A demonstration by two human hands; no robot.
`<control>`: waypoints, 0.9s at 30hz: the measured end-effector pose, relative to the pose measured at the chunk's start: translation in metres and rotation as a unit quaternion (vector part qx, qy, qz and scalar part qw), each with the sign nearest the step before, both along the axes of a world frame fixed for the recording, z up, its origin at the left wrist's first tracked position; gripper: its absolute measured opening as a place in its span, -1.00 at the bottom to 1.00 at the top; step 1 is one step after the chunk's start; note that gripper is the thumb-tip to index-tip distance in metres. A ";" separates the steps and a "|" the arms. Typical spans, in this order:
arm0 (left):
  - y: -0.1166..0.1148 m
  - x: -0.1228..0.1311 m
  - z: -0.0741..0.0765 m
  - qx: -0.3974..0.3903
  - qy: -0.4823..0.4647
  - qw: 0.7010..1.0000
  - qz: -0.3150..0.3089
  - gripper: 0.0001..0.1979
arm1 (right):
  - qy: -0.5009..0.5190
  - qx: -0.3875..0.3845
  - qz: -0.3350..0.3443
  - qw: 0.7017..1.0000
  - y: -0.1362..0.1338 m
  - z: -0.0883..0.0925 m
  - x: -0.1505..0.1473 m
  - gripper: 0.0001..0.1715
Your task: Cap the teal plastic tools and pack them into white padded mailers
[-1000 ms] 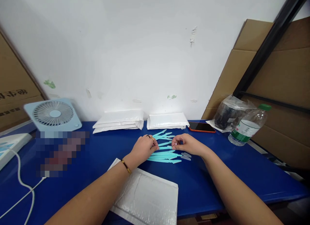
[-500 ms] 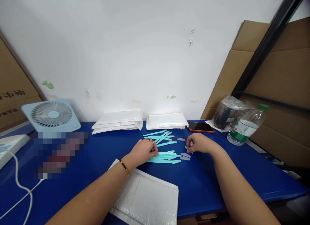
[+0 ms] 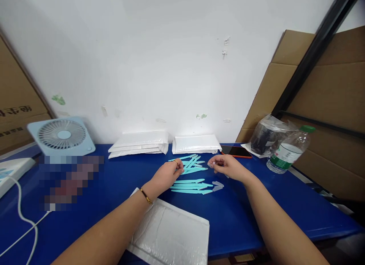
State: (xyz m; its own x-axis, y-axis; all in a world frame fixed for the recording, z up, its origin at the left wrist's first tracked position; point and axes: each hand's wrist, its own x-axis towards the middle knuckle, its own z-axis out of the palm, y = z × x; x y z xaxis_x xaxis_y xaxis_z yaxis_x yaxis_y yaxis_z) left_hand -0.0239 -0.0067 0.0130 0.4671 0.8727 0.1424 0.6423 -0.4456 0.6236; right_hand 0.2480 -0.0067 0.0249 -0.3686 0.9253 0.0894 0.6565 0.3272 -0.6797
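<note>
Several turquoise eyebrow razors (image 3: 188, 186) lie side by side on the blue table, and a second, crossed pile of razors (image 3: 191, 163) lies behind them. My left hand (image 3: 165, 177) is closed at the handle end of a razor in the crossed pile, its fingertips partly hiding the handle. To the right of the piles, my right hand (image 3: 228, 167) pinches a small clear blade cover (image 3: 210, 165) close to the razors' tips. More clear blade covers (image 3: 218, 186) rest by the tips of the front row.
A white padded mailer (image 3: 173, 230) lies in front, partly under my left forearm. Behind are stacks of mailers (image 3: 139, 143), a phone (image 3: 236, 151), a bagged dark object (image 3: 264, 137) and a water bottle (image 3: 288, 153). A blue fan (image 3: 62, 135) stands left, near a white cable (image 3: 19, 208).
My left hand has moved from the front row of razors back to the crossed pile. My right hand has shifted left and slightly back, towards the razors' tips.
</note>
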 end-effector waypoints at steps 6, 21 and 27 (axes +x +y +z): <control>-0.001 0.001 0.004 -0.003 0.016 1.000 0.012 -0.81 | 0.051 0.006 0.036 0.998 -0.003 0.003 -0.009 -0.65; -0.002 0.007 -0.001 0.078 0.054 0.995 0.031 -0.82 | 0.012 0.058 0.060 0.996 -0.001 -0.006 -0.033 -0.69; -0.002 0.004 0.002 0.103 0.121 0.987 -0.029 -0.82 | -0.090 0.155 -0.074 0.981 0.015 -0.006 0.004 -0.76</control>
State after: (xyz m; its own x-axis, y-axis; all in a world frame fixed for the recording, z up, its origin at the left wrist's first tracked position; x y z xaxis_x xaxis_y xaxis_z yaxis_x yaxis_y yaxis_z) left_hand -0.0201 -0.0090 0.0153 0.5582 0.8072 0.1919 0.7303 -0.5877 0.3481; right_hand 0.2518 0.0086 0.0194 -0.2675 0.9085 0.3211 0.8132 0.3916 -0.4306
